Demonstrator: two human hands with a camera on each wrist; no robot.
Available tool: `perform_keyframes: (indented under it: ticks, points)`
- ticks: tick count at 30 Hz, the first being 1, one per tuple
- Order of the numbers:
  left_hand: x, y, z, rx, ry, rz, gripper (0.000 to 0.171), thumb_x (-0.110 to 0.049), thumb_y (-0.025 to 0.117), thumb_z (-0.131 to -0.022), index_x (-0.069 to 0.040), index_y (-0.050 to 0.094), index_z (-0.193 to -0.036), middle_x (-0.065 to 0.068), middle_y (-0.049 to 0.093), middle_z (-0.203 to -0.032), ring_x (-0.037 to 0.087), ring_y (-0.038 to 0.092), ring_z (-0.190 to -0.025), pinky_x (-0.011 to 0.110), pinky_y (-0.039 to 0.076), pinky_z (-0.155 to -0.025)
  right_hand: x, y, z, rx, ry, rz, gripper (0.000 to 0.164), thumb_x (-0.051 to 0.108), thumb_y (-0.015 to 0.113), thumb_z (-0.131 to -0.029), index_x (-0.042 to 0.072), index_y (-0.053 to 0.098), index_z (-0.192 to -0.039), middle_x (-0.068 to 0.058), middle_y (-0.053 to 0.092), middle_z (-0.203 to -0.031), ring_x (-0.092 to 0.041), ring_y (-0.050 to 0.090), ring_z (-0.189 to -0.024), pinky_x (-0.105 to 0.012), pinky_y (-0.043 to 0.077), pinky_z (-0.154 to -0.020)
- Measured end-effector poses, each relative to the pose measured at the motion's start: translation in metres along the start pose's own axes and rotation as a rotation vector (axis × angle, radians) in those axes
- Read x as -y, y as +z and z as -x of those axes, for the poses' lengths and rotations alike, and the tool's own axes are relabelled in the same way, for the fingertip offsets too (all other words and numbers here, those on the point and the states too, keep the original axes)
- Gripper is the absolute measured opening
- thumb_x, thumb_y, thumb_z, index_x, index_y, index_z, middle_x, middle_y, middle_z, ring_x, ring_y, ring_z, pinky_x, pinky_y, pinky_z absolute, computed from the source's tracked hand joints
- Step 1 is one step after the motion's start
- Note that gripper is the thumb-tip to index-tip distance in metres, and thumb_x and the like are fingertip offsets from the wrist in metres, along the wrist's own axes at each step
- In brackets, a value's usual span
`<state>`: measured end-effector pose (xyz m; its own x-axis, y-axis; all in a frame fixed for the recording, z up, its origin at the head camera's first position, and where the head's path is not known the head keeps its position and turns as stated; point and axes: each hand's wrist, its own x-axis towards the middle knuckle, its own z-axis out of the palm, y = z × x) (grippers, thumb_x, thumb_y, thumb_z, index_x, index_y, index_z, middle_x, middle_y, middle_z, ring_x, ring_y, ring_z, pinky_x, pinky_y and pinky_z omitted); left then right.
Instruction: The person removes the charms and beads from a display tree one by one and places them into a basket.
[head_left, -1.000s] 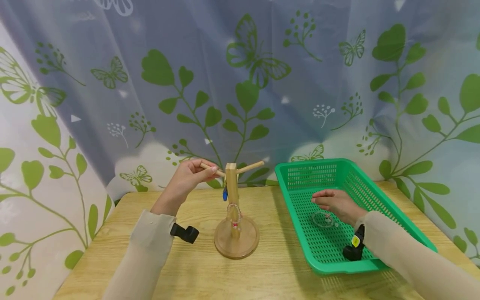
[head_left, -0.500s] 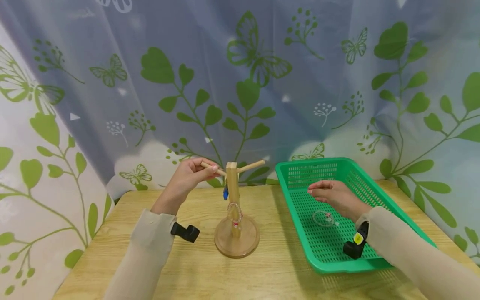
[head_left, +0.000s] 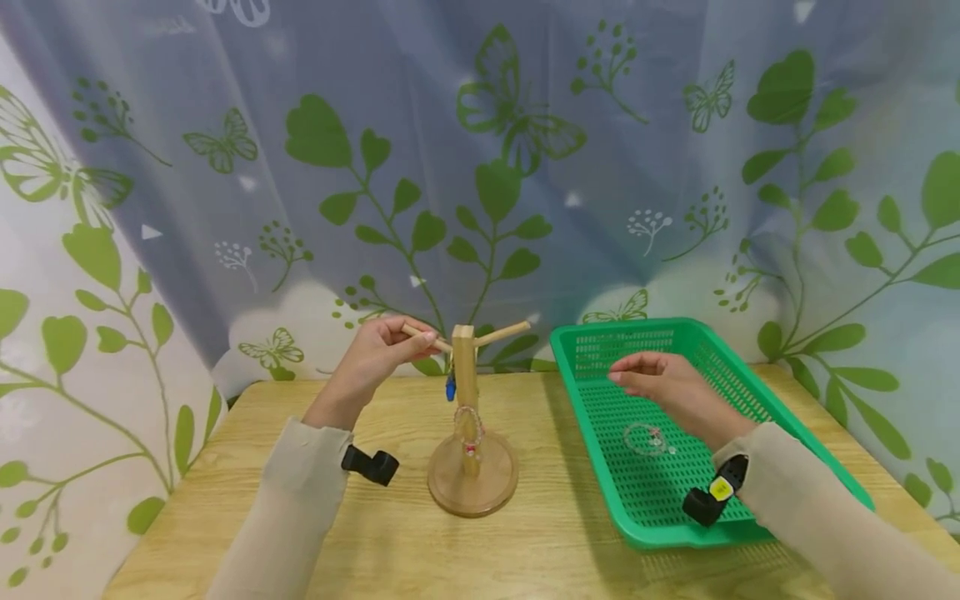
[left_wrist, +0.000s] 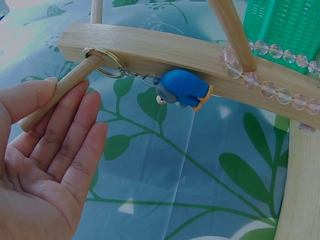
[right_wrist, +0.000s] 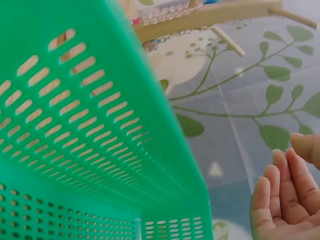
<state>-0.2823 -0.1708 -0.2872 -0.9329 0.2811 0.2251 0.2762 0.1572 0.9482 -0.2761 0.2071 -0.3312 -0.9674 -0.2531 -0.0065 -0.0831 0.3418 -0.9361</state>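
Hands: L (head_left: 371, 357) in pinch on peg (left_wrist: 67, 85), R (head_left: 675, 393) loose above bskt (head_left: 592, 442).

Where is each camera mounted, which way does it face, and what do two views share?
Head: worn on the head, facing forward and down at the wooden stand and green basket; the left hand, right hand and sleeves show.
Left wrist: on that wrist, facing the peg the left hand pinches and the blue keychain; only that hand shows.
Right wrist: on that wrist, facing past the green basket; the right hand shows, lower right.
Both wrist views share stand and basket.
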Motion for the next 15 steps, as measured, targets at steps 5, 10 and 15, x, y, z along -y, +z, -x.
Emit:
perform_keyframes:
  ticks: [5, 10, 15]
  points:
    - [0.003, -0.001, 0.0, 0.003, -0.002, 0.0, 0.024, -0.017, 0.063, -0.092, 0.004, 0.064, -0.104, -0.005, 0.07, -0.083, 0.013, 0.066, -0.085, 0.031, 0.052, -0.088, 0.009, 0.009, 0.004, 0.003, -0.042, -0.018, 0.039, 0.027, 0.067, -0.089, -0.001, 0.06, -0.115, 0.002, 0.064, -0.109, -0.008, 0.059, -0.097, -0.033, 0.05, -0.088]
    - [0.004, -0.002, 0.0, -0.001, 0.008, -0.006, 0.024, -0.018, 0.063, -0.092, 0.004, 0.064, -0.104, -0.005, 0.07, -0.083, 0.013, 0.066, -0.085, 0.033, 0.051, -0.089, 0.016, 0.021, 0.007, 0.003, -0.083, -0.079, 0.029, 0.024, 0.068, -0.089, 0.004, 0.063, -0.108, 0.008, 0.066, -0.1, -0.009, 0.061, -0.093, -0.03, 0.051, -0.083]
    - [0.001, 0.0, 0.001, -0.002, 0.004, -0.001, 0.024, -0.018, 0.063, -0.092, 0.003, 0.064, -0.104, -0.005, 0.07, -0.083, 0.013, 0.066, -0.085, 0.032, 0.052, -0.088, 0.021, 0.032, 0.013, 0.0, -0.104, -0.142, 0.019, 0.022, 0.067, -0.09, 0.009, 0.065, -0.103, 0.008, 0.066, -0.098, -0.011, 0.061, -0.093, -0.032, 0.05, -0.085]
